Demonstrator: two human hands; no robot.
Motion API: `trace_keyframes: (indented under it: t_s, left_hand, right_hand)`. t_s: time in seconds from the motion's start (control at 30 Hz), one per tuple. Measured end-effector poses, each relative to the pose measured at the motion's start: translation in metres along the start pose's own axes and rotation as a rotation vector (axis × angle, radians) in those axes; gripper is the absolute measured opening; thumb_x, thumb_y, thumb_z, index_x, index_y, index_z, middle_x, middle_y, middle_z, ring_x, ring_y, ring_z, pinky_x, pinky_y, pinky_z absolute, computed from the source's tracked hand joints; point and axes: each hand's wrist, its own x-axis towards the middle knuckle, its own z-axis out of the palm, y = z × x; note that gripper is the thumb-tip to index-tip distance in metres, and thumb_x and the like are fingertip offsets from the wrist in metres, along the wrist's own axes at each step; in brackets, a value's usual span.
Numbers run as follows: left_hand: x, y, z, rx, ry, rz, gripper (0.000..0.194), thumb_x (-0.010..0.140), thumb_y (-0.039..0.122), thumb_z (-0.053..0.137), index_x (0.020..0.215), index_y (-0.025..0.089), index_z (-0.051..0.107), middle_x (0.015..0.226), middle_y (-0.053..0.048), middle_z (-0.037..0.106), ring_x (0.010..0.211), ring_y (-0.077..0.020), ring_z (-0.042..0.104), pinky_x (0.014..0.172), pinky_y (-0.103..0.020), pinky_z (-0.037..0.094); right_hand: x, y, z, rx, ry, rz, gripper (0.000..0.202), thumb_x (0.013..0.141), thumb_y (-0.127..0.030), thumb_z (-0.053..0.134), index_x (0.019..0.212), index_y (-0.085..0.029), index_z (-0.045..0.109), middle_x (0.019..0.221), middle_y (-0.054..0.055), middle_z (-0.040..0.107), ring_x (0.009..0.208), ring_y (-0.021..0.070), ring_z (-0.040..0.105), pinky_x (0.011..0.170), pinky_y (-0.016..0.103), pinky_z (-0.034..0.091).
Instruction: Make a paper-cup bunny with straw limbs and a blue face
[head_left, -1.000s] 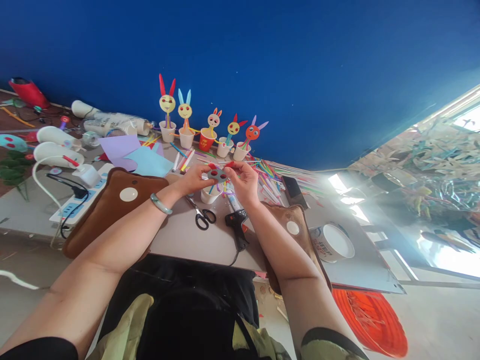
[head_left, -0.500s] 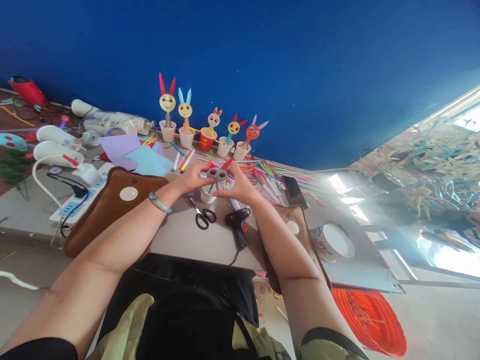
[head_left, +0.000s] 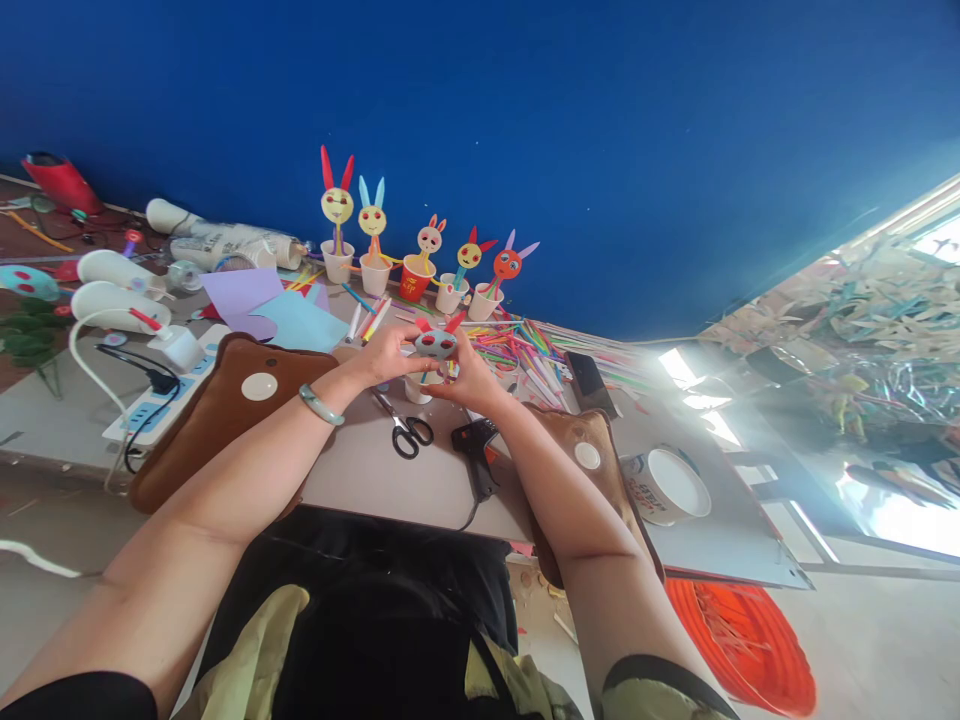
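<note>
A paper rabbit head (head_left: 435,342), pale grey with red eyes and red ears, is pinched between my two hands. My left hand (head_left: 388,354) closes on its left side, fingers in front of the lower edge. From the other side my right hand (head_left: 474,375) grips its right edge, with the thumb below. Directly beneath sits a white paper cup (head_left: 417,391), mostly covered by my fingers; whether the head's stem joins it is hidden. Black-handled scissors (head_left: 411,436) lie in front of the cup, and a black glue gun (head_left: 475,455) rests near my right forearm.
Several finished rabbit figures in cups, one a red cup (head_left: 415,278), line the blue wall. Coloured pipe cleaners (head_left: 517,350) spread behind my right hand. A power strip (head_left: 146,410), brown cushions (head_left: 225,430), a phone (head_left: 589,383) and a paper tub (head_left: 671,485) flank the work area.
The rabbit head has tipped slightly, its face now looking flatter. My right-hand fingers have closed in beneath it, hiding more of the cup. The view has shifted a little.
</note>
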Motion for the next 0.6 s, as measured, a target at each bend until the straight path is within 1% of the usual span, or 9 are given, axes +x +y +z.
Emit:
trace_keyframes:
  t_s: [0.1,0.2,0.3,0.43,0.5,0.6]
  left_hand:
    - [-0.0008,-0.0001,-0.0019,-0.020,-0.005,-0.002,0.047,0.068,0.053,0.083,0.092,0.014,0.076,0.092,-0.008,0.078,0.091,-0.0254,0.070,0.085,-0.034,0.056]
    - [-0.0005,-0.0024,-0.0056,-0.079,0.010,0.003,0.049,0.072,0.054,0.080,0.099,0.014,0.076,0.100,-0.009,0.078,0.097,-0.0252,0.070,0.090,-0.035,0.054]
    - [0.0010,-0.0039,-0.0087,-0.138,0.122,-0.001,0.046,0.071,0.054,0.080,0.093,0.014,0.076,0.099,-0.010,0.078,0.097,-0.0242,0.069,0.092,-0.035,0.053]
    - [0.0018,-0.0010,-0.0085,-0.201,0.295,0.007,0.039,0.069,0.052,0.081,0.082,0.016,0.076,0.085,-0.007,0.077,0.084,-0.0206,0.069,0.083,-0.033,0.055]
    - [0.0013,0.0016,-0.0070,-0.220,0.347,0.010,0.037,0.069,0.051,0.081,0.079,0.016,0.075,0.081,-0.006,0.076,0.080,-0.0196,0.068,0.079,-0.032,0.056]
    - [0.0010,0.0040,-0.0048,-0.223,0.364,0.015,0.037,0.072,0.051,0.079,0.080,0.015,0.075,0.079,-0.006,0.076,0.080,-0.0199,0.069,0.079,-0.032,0.056]
  right_hand:
    - [0.0002,0.0018,0.0007,0.042,-0.018,0.015,0.111,0.063,-0.036,0.086,0.156,-0.021,0.027,0.124,0.012,0.068,0.109,0.0299,0.068,0.094,0.045,0.053]
    - [0.0000,0.0025,0.0008,0.068,-0.023,-0.009,0.112,0.063,-0.035,0.086,0.157,-0.023,0.025,0.126,0.012,0.067,0.108,0.0285,0.067,0.094,0.043,0.053]
    - [-0.0001,0.0023,0.0006,0.036,-0.001,0.000,0.113,0.061,-0.035,0.087,0.156,-0.022,0.027,0.127,0.012,0.067,0.109,0.0292,0.066,0.097,0.045,0.051]
    - [-0.0006,0.0000,-0.0012,0.022,-0.021,0.002,0.112,0.062,-0.036,0.087,0.156,-0.023,0.027,0.130,0.013,0.066,0.109,0.0294,0.066,0.099,0.046,0.050]
    - [-0.0009,-0.0017,-0.0024,0.031,-0.034,-0.009,0.112,0.063,-0.036,0.087,0.157,-0.025,0.027,0.132,0.013,0.065,0.111,0.0293,0.065,0.101,0.046,0.049]
    - [-0.0009,-0.0043,-0.0032,0.042,-0.050,-0.019,0.110,0.064,-0.034,0.085,0.156,-0.023,0.027,0.135,0.014,0.063,0.116,0.0305,0.064,0.103,0.047,0.048]
